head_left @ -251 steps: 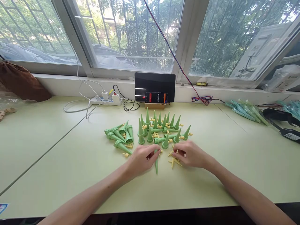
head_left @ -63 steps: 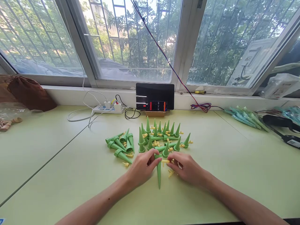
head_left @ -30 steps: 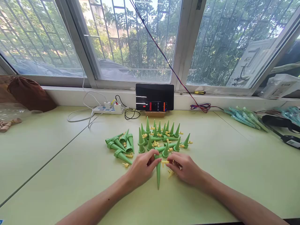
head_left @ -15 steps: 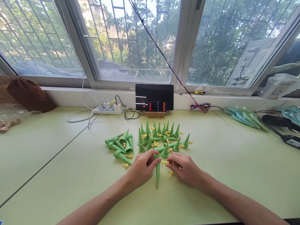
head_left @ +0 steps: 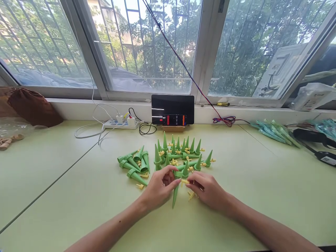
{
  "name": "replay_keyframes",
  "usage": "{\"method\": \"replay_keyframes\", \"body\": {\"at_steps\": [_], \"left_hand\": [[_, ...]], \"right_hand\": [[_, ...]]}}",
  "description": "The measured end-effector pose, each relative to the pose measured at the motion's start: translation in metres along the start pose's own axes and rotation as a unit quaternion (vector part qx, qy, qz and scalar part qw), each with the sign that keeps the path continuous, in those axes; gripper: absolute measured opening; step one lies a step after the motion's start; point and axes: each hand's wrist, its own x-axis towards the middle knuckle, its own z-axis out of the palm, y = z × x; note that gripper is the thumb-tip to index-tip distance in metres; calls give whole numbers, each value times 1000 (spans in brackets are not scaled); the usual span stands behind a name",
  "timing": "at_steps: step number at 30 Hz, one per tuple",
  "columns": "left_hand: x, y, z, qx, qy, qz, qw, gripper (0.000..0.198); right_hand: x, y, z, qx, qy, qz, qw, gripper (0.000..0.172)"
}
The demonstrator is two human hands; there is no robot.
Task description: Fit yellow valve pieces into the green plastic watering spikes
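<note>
My left hand (head_left: 163,185) is closed on a green plastic spike (head_left: 175,196), its capped end up and its tip pointing down towards me. Between the fingertips of my right hand (head_left: 207,189) is a small yellow valve (head_left: 184,181), close beside the spike's capped end; whether the two touch I cannot tell. More yellow valves (head_left: 191,195) lie below my right hand. Just beyond the hands, several green spikes (head_left: 185,169) stand point up with yellow valves on them, and others lie among them. To the left is a pile of loose green spikes (head_left: 134,164).
A phone (head_left: 175,120) leans on a dark tablet (head_left: 172,105) at the back. A power strip (head_left: 119,123) with cables sits left of it. Bundled wire (head_left: 225,120), blue-green bagged items (head_left: 273,131) and a black strap (head_left: 312,138) lie to the right. A brown bag (head_left: 35,106) stands far left.
The spike in my left hand has tilted, its tip swinging slightly left and up. My right hand still pinches the yellow valve, almost unmoved.
</note>
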Motion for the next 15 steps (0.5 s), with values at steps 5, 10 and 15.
{"method": "replay_keyframes", "body": {"at_steps": [5, 10, 15], "left_hand": [[0, -1, 0, 17, -9, 4, 1000, 25], [1, 0, -1, 33, -6, 13, 999, 22], [1, 0, -2, 45, 0, 12, 999, 21]], "right_hand": [[-1, 0, 0, 3, -4, 4, 1000, 33], [-1, 0, 0, 6, -7, 7, 1000, 32], [-1, 0, -1, 8, -14, 10, 1000, 27]]}}
